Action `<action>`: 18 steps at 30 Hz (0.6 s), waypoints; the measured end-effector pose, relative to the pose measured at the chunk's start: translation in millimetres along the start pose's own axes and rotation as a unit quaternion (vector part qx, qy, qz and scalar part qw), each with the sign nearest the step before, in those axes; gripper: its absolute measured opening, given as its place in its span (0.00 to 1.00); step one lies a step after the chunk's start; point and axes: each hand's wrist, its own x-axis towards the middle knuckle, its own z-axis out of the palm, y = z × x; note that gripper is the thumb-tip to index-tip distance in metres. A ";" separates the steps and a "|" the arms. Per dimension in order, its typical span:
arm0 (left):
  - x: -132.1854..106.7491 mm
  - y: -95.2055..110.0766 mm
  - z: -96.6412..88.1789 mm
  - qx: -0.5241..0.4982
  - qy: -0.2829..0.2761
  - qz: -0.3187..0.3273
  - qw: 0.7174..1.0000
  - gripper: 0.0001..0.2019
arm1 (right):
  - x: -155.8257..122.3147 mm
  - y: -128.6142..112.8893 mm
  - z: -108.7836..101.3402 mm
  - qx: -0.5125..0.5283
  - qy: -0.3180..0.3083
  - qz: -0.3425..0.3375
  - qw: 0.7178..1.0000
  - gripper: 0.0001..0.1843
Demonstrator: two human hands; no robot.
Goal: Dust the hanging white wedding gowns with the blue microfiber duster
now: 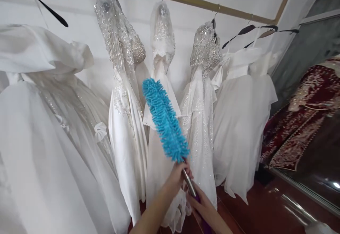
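Observation:
I hold a duster with a fluffy blue head (pixel 164 118) on a metal shaft with a purple grip. My left hand (pixel 177 176) grips the shaft just under the blue head. My right hand (pixel 201 204) grips the purple handle lower down. The blue head points up and left, in front of a row of white dresses. It is nearest the lace dress (pixel 162 71) in the middle and the beaded dress (pixel 124 95) to its left.
Several white gowns hang from a gold rail (pixel 191 0) along a white wall. A large white gown (pixel 39 131) fills the left. A dark red embroidered garment (pixel 302 120) is at the right. The floor (pixel 265 209) is glossy red-brown.

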 end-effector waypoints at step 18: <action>81.2 -64.4 -34.5 -0.125 0.163 -0.063 0.977 0.08 | 53.2 43.4 -49.9 -0.151 0.003 -0.045 0.988 0.08</action>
